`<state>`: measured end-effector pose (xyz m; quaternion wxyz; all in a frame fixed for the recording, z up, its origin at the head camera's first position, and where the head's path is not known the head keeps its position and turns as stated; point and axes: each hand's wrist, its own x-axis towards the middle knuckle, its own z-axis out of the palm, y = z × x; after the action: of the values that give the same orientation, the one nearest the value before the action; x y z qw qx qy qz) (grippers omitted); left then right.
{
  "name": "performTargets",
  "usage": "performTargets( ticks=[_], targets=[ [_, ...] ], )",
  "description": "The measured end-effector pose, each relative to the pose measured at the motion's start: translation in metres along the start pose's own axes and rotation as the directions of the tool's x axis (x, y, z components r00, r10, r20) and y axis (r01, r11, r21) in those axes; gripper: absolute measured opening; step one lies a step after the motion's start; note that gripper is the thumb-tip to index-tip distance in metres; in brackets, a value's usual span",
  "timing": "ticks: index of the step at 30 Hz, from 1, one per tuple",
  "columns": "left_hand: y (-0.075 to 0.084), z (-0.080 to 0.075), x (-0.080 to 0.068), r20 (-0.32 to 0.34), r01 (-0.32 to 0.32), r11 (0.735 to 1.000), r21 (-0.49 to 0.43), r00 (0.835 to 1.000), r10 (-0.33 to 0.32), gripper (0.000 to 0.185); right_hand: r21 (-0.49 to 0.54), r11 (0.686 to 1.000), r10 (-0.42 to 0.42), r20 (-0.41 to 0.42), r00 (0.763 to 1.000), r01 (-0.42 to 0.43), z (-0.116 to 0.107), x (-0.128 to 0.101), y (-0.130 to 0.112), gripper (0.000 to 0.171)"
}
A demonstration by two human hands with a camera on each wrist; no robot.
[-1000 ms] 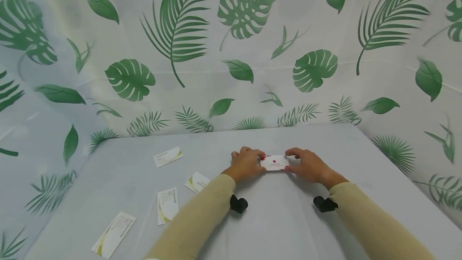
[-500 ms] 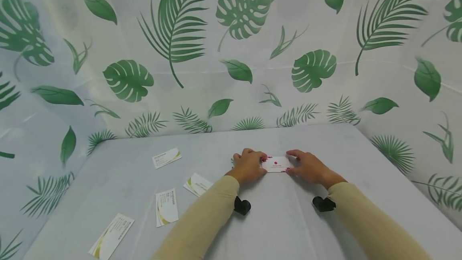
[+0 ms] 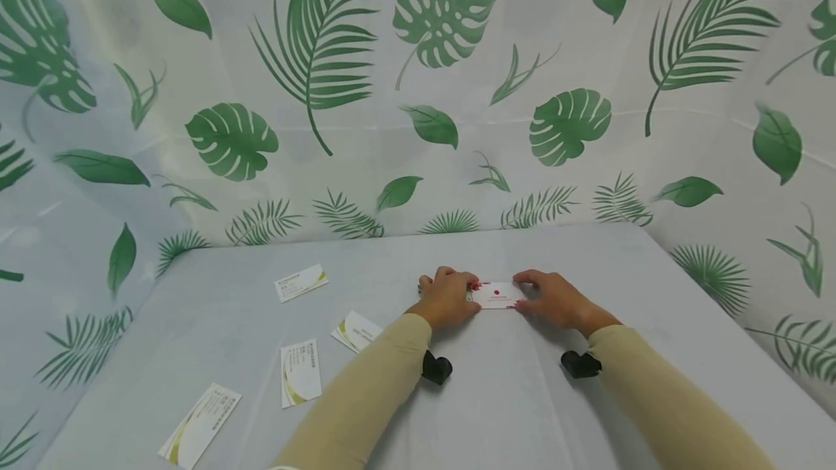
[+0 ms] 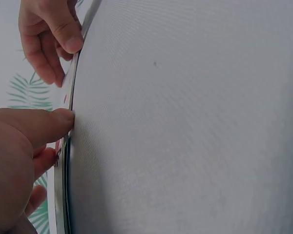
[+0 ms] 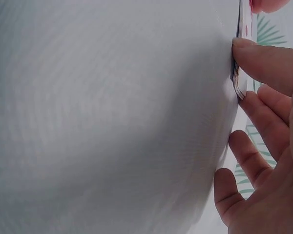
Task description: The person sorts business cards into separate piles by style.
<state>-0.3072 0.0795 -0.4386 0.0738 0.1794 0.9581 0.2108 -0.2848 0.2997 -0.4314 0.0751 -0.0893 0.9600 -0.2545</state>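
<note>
A thin stack of white business cards [image 3: 496, 296] with red floral corners and a red dot lies flat toward the back of the table. My left hand [image 3: 447, 299] pinches its left end between thumb and fingers. At the opposite end, my right hand [image 3: 554, 299] pinches the near and far edges the same way. The right wrist view shows several thin layers in the cards' edge [image 5: 239, 78], with the thumb on the near side. From the left wrist, the dark-lined edge of cards [image 4: 66, 180] runs on past the left thumb, partly hidden by that hand.
Four-sided white cards with green-gold curves lie apart on the left: one at the back [image 3: 302, 283], one beside the left sleeve [image 3: 355, 331], one upright in view [image 3: 300, 373] and one at the front [image 3: 199, 425]. A leaf-print curtain [image 3: 418, 129] borders the table.
Both hands keep their hold on the business cards. They and the cards shift only slightly, first right, then back left; the loose cards stay where they lie.
</note>
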Motion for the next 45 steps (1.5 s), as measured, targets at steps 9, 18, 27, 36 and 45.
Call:
performTargets(
  ticks=[9, 18, 27, 36, 45],
  targets=[
    [-0.003, -0.013, -0.012, 0.017, -0.040, 0.999, -0.008, 0.999, 0.040, 0.053, 0.029, 0.999, 0.039, -0.055, 0.998, -0.037, 0.000, -0.005, -0.010, 0.065],
    [-0.037, -0.043, -0.045, 0.051, -0.107, 0.990, -0.087, 0.992, 0.112, 0.060, 0.091, 0.995, -0.038, -0.105, 0.994, 0.048, 0.006, -0.011, -0.046, 0.064],
    [-0.093, -0.074, -0.083, 0.054, -0.096, 0.987, -0.128, 0.993, 0.104, 0.065, 0.126, 0.978, -0.155, -0.111, 0.982, 0.168, 0.036, -0.012, -0.092, 0.060],
    [-0.145, -0.089, -0.115, 0.171, -0.035, 0.995, -0.096, 0.984, 0.051, 0.067, 0.110, 0.948, -0.303, 0.029, 0.953, 0.298, 0.086, -0.020, -0.148, 0.052],
    [-0.165, -0.088, -0.115, 0.158, -0.004, 1.000, -0.025, 0.987, 0.008, 0.056, -0.048, 0.926, -0.368, 0.119, 0.922, 0.376, 0.106, -0.017, -0.178, 0.041]
  ],
)
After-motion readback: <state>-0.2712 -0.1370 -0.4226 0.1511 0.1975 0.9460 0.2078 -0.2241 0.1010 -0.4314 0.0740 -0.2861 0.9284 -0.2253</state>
